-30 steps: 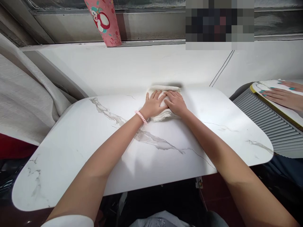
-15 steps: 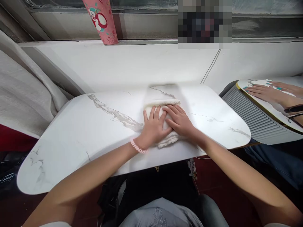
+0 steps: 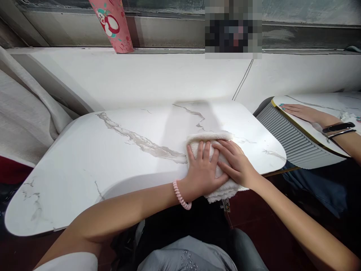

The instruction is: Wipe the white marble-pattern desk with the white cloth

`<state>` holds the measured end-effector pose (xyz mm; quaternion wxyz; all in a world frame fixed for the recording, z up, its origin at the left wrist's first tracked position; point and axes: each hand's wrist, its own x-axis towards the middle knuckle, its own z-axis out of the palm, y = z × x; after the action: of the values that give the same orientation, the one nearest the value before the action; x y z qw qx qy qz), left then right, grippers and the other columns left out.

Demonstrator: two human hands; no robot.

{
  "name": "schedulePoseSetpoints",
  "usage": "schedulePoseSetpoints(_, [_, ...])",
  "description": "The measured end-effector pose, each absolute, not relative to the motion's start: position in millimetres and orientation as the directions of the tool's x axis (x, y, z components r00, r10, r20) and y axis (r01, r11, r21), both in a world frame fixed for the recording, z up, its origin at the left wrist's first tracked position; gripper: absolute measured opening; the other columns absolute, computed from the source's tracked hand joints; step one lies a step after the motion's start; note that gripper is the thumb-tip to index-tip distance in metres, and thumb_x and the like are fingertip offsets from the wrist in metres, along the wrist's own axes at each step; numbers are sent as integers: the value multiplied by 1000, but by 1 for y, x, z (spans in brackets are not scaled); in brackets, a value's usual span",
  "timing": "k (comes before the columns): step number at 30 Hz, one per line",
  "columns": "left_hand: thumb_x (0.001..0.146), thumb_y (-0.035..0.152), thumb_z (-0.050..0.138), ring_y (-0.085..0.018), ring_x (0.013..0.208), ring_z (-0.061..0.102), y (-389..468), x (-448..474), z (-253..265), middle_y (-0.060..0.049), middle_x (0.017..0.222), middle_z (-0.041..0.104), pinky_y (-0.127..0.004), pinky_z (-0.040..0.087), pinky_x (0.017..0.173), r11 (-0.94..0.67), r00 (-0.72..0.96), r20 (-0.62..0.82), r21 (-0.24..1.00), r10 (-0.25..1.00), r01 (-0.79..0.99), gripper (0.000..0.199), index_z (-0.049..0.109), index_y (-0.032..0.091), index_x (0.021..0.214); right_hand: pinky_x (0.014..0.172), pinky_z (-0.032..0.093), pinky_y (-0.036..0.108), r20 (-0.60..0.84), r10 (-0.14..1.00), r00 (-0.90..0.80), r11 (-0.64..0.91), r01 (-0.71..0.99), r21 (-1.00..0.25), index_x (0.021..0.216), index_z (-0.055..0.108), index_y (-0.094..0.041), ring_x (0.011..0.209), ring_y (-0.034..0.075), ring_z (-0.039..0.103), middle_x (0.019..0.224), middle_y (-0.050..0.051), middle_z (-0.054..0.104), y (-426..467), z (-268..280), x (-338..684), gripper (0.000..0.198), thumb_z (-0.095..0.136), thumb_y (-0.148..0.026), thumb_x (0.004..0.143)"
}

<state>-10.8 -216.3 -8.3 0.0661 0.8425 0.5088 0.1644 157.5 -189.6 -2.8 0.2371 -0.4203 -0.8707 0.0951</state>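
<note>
A folded white towel [image 3: 222, 194] lies on the white marble-patterned table [image 3: 76, 158], with its near edge hanging past the table's front edge. Flat on top of it rests my left hand [image 3: 201, 171], fingers spread; a pink coil band [image 3: 180, 195] circles that wrist. My right hand [image 3: 236, 162] also presses on the towel from the right, palm down with fingers stretched out. The two hands touch or overlap near the left thumb. Neither hand's fingers curl around the cloth.
A pink patterned cylinder [image 3: 118, 32] stands on the window ledge behind the table. To the right, another person's hand [image 3: 307, 113] lies on a second table [image 3: 299, 98] with a ribbed side. A pale curtain [image 3: 25, 105] hangs at the left.
Both my hands and the towel have moved right and toward me, from mid-table to the front edge. The other person's hands have moved apart.
</note>
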Motion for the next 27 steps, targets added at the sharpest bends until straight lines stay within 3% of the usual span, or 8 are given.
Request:
schedulePoseSetpoints(9, [89,66,36,-36,146,13,-160,-3,3,-17,158,24,-66,-1,113,-464,454,115,337,884,819,76,33,16,147,106,34,53,324,804,-498,591,725,-354,132,48,-20,126,31,44,137,12,50,-134,-6,168,46,43,-40,91])
schedulePoseSetpoints(15, [92,61,33,-32,147,14,-105,-28,3,-14,158,25,-62,2,116,-420,407,109,316,907,851,71,32,17,148,109,31,49,350,811,-468,577,736,-353,128,54,-19,126,31,45,135,11,54,-70,-12,137,45,44,-35,87])
schedulePoseSetpoints(27, [94,60,26,-29,147,13,-16,-30,0,-10,159,24,-59,3,116,-346,329,110,239,938,907,67,28,22,150,111,31,46,352,829,-433,558,653,-512,123,62,-21,127,28,47,134,6,58,26,-12,131,43,48,-37,85])
